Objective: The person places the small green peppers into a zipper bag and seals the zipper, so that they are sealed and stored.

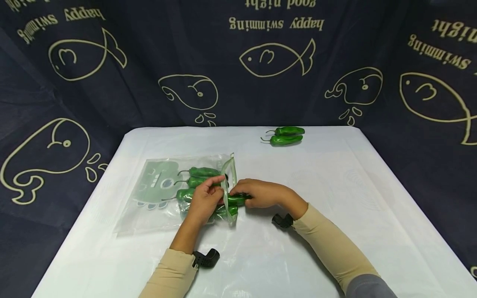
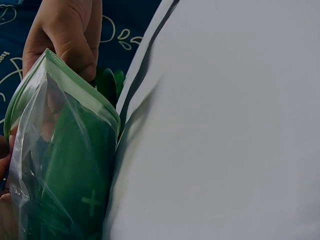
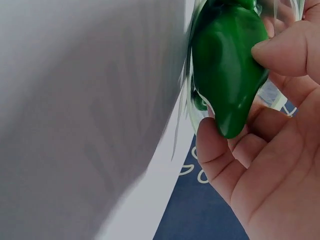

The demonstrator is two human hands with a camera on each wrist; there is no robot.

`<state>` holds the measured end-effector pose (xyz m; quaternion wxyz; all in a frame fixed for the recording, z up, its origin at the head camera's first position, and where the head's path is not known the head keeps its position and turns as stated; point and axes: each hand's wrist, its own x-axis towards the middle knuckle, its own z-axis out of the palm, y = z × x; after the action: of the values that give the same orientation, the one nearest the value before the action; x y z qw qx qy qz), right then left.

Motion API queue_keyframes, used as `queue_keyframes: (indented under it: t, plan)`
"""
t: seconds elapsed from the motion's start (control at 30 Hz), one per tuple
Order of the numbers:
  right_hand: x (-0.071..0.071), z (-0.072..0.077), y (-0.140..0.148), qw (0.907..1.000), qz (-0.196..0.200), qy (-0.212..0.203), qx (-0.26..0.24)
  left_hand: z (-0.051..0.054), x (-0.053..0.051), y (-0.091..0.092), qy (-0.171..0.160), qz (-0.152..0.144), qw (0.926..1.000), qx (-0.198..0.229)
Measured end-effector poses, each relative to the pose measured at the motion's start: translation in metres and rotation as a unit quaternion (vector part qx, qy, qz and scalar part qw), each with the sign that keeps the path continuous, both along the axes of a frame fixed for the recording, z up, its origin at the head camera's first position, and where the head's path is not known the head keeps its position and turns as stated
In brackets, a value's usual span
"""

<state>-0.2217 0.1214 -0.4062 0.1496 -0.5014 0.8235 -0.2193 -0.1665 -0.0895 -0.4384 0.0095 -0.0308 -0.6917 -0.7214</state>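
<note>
A clear zip bag (image 1: 126,215) with a green cartoon print lies on the table, its mouth toward the right. Several green peppers (image 1: 203,171) are inside it, stems pointing left. My left hand (image 1: 206,200) lies over the bag and pinches the edge of its opening. At that opening my right hand (image 1: 262,193) grips another green pepper (image 3: 230,70) between thumb and fingers, partly inside the bag. The right wrist view shows its tapered end among the fingers. In the left wrist view, the bag's green zip strip (image 2: 82,85) stands apart, with the right hand behind it.
Two more green peppers (image 1: 286,140) lie side by side near the table's back edge, right of centre. A white cloth covers the table (image 1: 335,198). Behind it hangs a dark blue curtain (image 1: 231,103) with fish and whale drawings.
</note>
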Motion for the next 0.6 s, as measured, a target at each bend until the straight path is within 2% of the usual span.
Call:
queue_keyframes:
  t: [0.27, 0.6]
  plan:
    - [0.001, 0.001, 0.0034, 0.9996, 0.003, 0.019, 0.021, 0.0009, 0.0004, -0.0005, -0.003, -0.003, 1.0, -0.002]
    - [0.0014, 0.0023, 0.004, 0.9998, 0.011, 0.015, 0.005, 0.0014, 0.0006, 0.0001, -0.005, 0.003, 1.0, -0.007]
